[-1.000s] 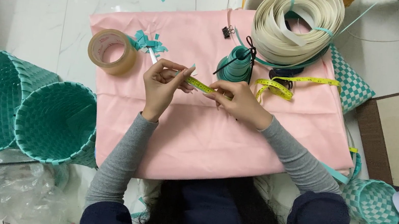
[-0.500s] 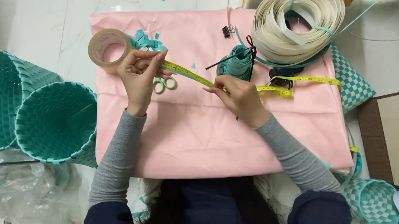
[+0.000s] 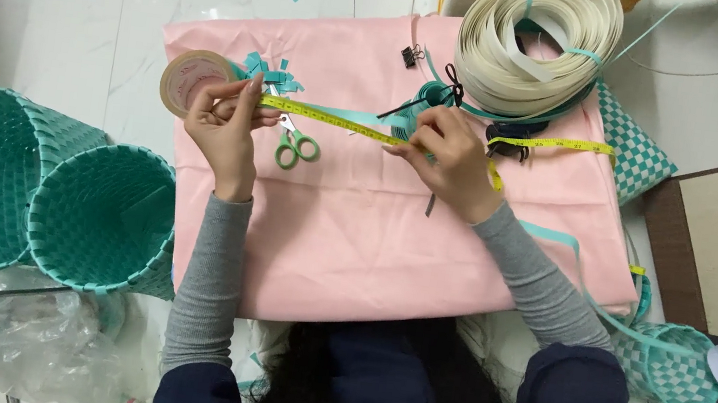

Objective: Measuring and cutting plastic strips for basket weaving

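Tape measure (image 3: 333, 120) (yellow), taut between both hands

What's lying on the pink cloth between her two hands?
Between the left hand and right hand, the head view shows green-handled scissors beneath the stretched yellow measuring tape.

yellow tape measure (image 3: 333, 120) (stretched taut), both hands, pink cloth (image 3: 355, 229)

A yellow tape measure (image 3: 333, 120) crosses a pink cloth (image 3: 355, 229) beside green-handled scissors (image 3: 295, 148), teal woven baskets (image 3: 98, 218) and cream strapping (image 3: 537, 40).
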